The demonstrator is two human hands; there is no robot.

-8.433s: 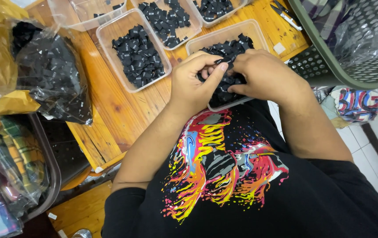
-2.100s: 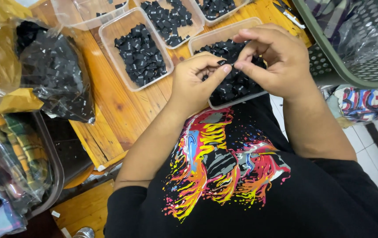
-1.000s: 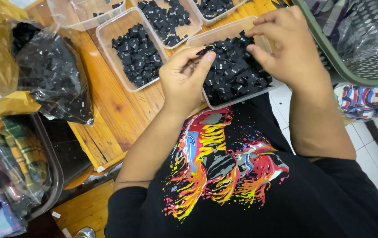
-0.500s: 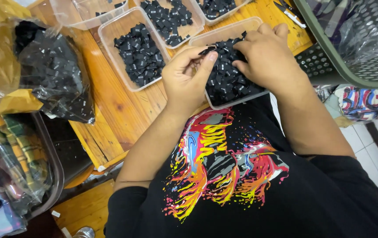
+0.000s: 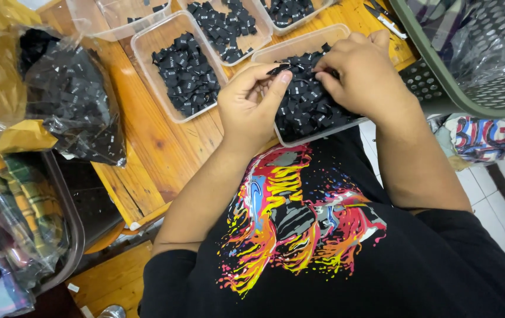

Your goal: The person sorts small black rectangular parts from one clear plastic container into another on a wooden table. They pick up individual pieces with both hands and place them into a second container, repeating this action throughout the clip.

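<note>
Two hands sorting small black labels over a clear tray on a wooden worktop

Far left, a clear plastic bag (image 5: 70, 100) bulges with black labels on the worktop (image 5: 146, 141); right of it a clear tub (image 5: 183, 68) holds a loose heap of them, and two more tubs (image 5: 229, 26) sit farther back. The left hand (image 5: 251, 106) pinches one black label (image 5: 278, 69) between thumb and forefinger, its long axis slanting up to the right, just above the near tray (image 5: 308, 100) heaped with labels. The right hand (image 5: 361, 76) lies curled on that heap, fingertips narrow, just beside the label. A green basket (image 5: 470, 70) stands far right
</note>
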